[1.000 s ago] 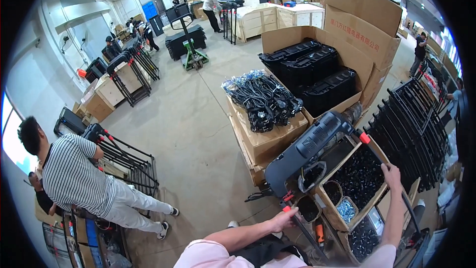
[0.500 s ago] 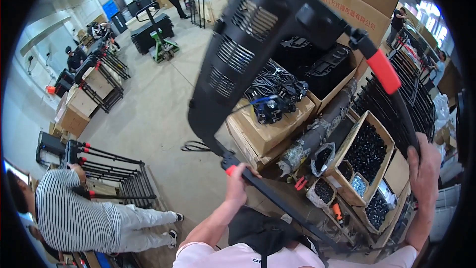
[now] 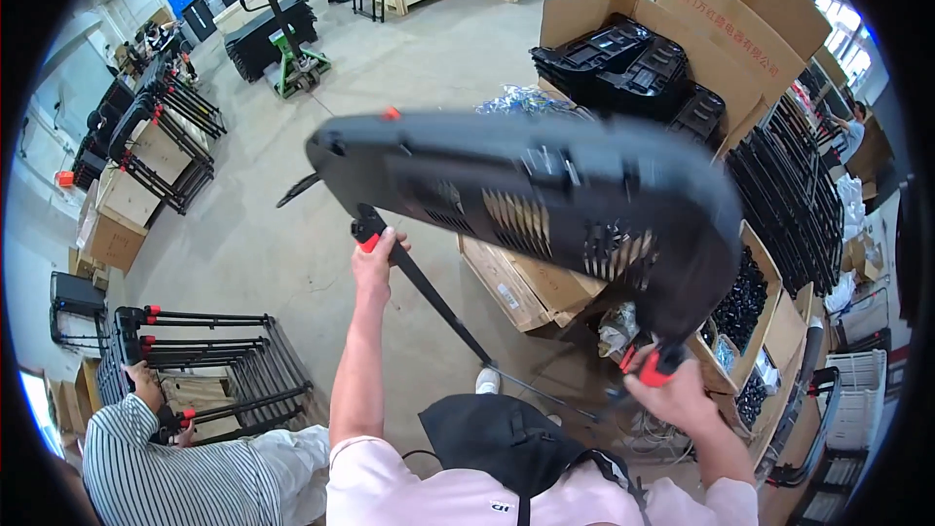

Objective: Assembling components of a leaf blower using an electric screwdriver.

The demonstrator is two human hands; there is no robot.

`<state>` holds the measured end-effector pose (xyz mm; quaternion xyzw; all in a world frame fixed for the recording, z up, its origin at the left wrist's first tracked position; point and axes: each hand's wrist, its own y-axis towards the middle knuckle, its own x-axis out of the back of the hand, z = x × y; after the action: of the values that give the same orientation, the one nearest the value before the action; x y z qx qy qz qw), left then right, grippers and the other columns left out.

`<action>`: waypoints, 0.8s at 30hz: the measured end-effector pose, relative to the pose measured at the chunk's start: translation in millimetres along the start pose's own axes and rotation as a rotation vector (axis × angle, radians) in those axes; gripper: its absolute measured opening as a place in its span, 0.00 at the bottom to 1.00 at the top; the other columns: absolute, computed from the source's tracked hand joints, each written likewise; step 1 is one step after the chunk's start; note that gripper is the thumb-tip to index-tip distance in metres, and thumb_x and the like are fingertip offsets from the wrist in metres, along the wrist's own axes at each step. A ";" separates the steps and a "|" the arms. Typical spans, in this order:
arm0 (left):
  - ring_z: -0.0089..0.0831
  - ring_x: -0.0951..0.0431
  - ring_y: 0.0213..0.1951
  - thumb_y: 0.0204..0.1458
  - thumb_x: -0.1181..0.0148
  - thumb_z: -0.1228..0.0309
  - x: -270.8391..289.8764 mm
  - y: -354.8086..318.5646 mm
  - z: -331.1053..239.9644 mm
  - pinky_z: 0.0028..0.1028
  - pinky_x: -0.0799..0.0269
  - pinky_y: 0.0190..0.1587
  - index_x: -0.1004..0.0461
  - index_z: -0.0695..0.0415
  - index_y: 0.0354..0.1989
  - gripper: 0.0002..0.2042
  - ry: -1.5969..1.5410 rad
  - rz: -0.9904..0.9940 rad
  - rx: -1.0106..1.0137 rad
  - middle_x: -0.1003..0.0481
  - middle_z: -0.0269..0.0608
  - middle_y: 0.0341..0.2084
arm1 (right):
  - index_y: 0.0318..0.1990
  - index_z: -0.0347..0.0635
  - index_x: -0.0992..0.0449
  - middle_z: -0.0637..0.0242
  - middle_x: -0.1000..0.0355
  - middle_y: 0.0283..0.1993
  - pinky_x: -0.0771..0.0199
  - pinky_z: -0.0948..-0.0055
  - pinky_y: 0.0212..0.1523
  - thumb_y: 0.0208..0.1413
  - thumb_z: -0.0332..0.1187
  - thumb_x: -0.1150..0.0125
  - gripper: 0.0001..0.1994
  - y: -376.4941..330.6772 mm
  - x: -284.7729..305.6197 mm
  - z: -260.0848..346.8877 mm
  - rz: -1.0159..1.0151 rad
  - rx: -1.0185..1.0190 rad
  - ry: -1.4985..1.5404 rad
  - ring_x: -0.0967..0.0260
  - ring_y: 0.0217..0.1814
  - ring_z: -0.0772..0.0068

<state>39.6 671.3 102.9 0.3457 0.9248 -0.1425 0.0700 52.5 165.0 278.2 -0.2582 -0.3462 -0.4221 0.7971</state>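
Note:
A large black plastic housing with slotted vents (image 3: 438, 166) hangs in front of me, tilted and partly blurred, joined to a black tubular frame (image 3: 429, 287). My left hand (image 3: 373, 263) is closed round one tube just by its red sleeve (image 3: 368, 242), at the housing's left end. At the right end my right hand (image 3: 679, 394) grips the frame around another red sleeve (image 3: 662, 367). The frame's lower tubes run down in front of my black apron (image 3: 487, 438). Part of the right-hand joint is hidden by fingers and motion blur.
Bins of small black parts (image 3: 748, 297) stand at the right, before a stack of black tubes (image 3: 789, 200). A carton of black housings (image 3: 575, 15) is behind. At the left, a person in a striped shirt (image 3: 166, 463) handles similar frames (image 3: 214, 346). A green pallet truck (image 3: 297, 68) stands farther off.
The housing has swung from upright to nearly level, its top coming down to the right. My left hand moved left and up; my right hand came lower and inward, now at the red sleeve.

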 end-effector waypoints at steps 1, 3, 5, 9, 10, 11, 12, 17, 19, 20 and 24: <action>0.33 0.14 0.38 0.60 0.29 0.66 7.5 20.2 15.5 0.33 0.18 0.45 0.23 0.61 0.48 0.14 0.005 0.016 -0.014 0.17 0.43 0.38 | 0.39 0.42 0.17 0.57 0.17 0.36 0.17 0.62 0.43 0.52 0.38 0.24 0.12 6.6 -30.1 -17.1 0.010 0.011 0.033 0.16 0.39 0.55; 0.27 0.19 0.40 0.57 0.26 0.67 16.7 50.9 47.3 0.32 0.24 0.49 0.19 0.59 0.43 0.12 0.049 0.040 -0.010 0.18 0.37 0.38 | 0.41 0.42 0.17 0.61 0.16 0.38 0.17 0.62 0.44 0.53 0.37 0.24 0.12 20.3 -85.3 -41.8 -0.002 0.026 0.130 0.17 0.41 0.60; 0.26 0.22 0.41 0.54 0.26 0.72 10.6 87.6 80.5 0.31 0.27 0.47 0.18 0.58 0.41 0.09 0.194 0.005 0.017 0.20 0.33 0.36 | 0.49 0.42 0.20 0.64 0.20 0.39 0.19 0.64 0.40 0.53 0.32 0.22 0.17 27.9 -187.4 -143.8 -0.040 -0.104 0.570 0.21 0.40 0.67; 0.26 0.23 0.40 0.50 0.29 0.80 30.4 142.7 118.1 0.32 0.27 0.46 0.19 0.57 0.41 0.10 0.226 0.036 0.067 0.20 0.31 0.35 | 0.51 0.41 0.22 0.64 0.21 0.41 0.24 0.67 0.38 0.52 0.30 0.22 0.20 55.5 -287.7 -164.8 -0.003 0.031 0.482 0.25 0.39 0.70; 0.26 0.23 0.40 0.50 0.29 0.80 17.9 153.1 123.5 0.32 0.27 0.46 0.19 0.57 0.41 0.10 0.227 0.055 0.068 0.20 0.31 0.35 | 0.51 0.41 0.22 0.64 0.21 0.41 0.24 0.67 0.38 0.52 0.30 0.22 0.20 61.8 -307.7 -178.8 -0.020 0.022 0.480 0.25 0.39 0.70; 0.26 0.23 0.39 0.50 0.31 0.83 6.5 162.2 127.7 0.31 0.27 0.45 0.19 0.57 0.41 0.11 0.233 0.040 0.085 0.20 0.31 0.35 | 0.51 0.41 0.22 0.63 0.21 0.42 0.23 0.65 0.39 0.52 0.31 0.23 0.20 67.9 -328.3 -190.6 -0.053 0.016 0.526 0.25 0.39 0.68; 0.26 0.23 0.38 0.50 0.33 0.85 4.0 170.0 129.2 0.31 0.27 0.45 0.19 0.57 0.41 0.12 0.247 0.011 0.099 0.20 0.31 0.35 | 0.51 0.41 0.22 0.62 0.21 0.42 0.23 0.64 0.40 0.52 0.31 0.23 0.20 75.6 -336.1 -184.0 -0.075 0.016 0.579 0.25 0.39 0.66; 0.25 0.24 0.38 0.52 0.38 0.85 -27.2 201.7 137.6 0.30 0.29 0.45 0.20 0.56 0.41 0.11 0.316 -0.005 0.132 0.21 0.30 0.34 | 0.50 0.40 0.20 0.59 0.19 0.42 0.20 0.59 0.45 0.53 0.34 0.26 0.18 101.0 -335.5 -179.5 -0.077 -0.050 0.427 0.22 0.44 0.60; 0.24 0.27 0.38 0.57 0.42 0.82 -42.2 210.9 142.1 0.30 0.30 0.44 0.21 0.56 0.38 0.07 0.364 -0.014 0.127 0.23 0.29 0.32 | 0.49 0.42 0.19 0.55 0.18 0.43 0.19 0.58 0.45 0.56 0.35 0.28 0.15 110.6 -326.8 -181.5 -0.048 -0.038 0.201 0.20 0.46 0.56; 0.24 0.27 0.38 0.57 0.42 0.82 -47.5 217.6 142.4 0.30 0.30 0.44 0.21 0.56 0.38 0.07 0.372 -0.004 0.133 0.23 0.29 0.32 | 0.49 0.42 0.19 0.55 0.18 0.43 0.19 0.58 0.45 0.56 0.35 0.28 0.15 114.8 -325.7 -180.6 -0.052 -0.051 0.205 0.20 0.46 0.56; 0.28 0.21 0.41 0.56 0.31 0.77 -71.6 231.8 159.4 0.31 0.24 0.47 0.25 0.60 0.56 0.19 0.443 0.027 0.094 0.20 0.37 0.41 | 0.46 0.45 0.17 0.51 0.18 0.44 0.19 0.53 0.48 0.58 0.38 0.34 0.12 123.5 -312.8 -184.6 -0.047 -0.194 0.230 0.19 0.47 0.45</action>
<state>251.2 744.2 -82.0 0.3837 0.9052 -0.1051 -0.1494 93.0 252.6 -93.0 -0.2758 -0.2159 -0.4990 0.7927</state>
